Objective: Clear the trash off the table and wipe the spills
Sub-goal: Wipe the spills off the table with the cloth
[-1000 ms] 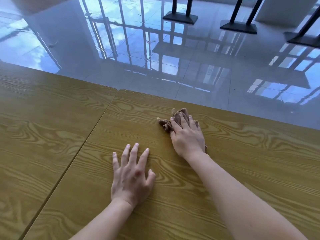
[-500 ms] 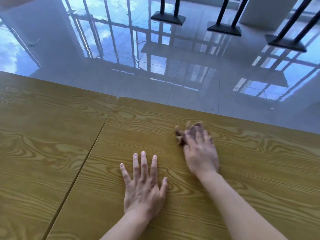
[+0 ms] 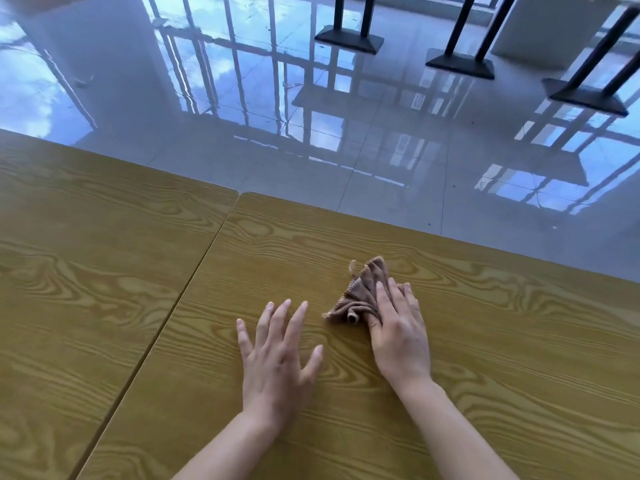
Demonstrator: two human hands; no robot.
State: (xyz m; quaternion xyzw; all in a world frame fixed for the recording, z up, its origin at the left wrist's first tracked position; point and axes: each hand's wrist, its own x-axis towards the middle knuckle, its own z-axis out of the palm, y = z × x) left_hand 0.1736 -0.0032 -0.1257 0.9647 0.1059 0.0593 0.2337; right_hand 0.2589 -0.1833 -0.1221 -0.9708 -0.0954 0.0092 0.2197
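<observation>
Big wood-grain table point(image 3: 485, 341), two tops butted together with a seam. Left hand point(image 3: 277, 362) rests flat on it, fingers spread, holding nothing. Right hand point(image 3: 398, 334) presses down on a brown cloth point(image 3: 360, 296), which sticks out ahead and left of its fingers point(image 3: 384, 299). Cloth's crumpled, stitched edges; thumb looks tucked into a fold, hard to tell.

canteen-like hall | wood-grain tables point(image 3: 485, 341) | glossy tiled floor point(image 3: 381, 150) | pedestal bases point(image 3: 349, 39)
</observation>
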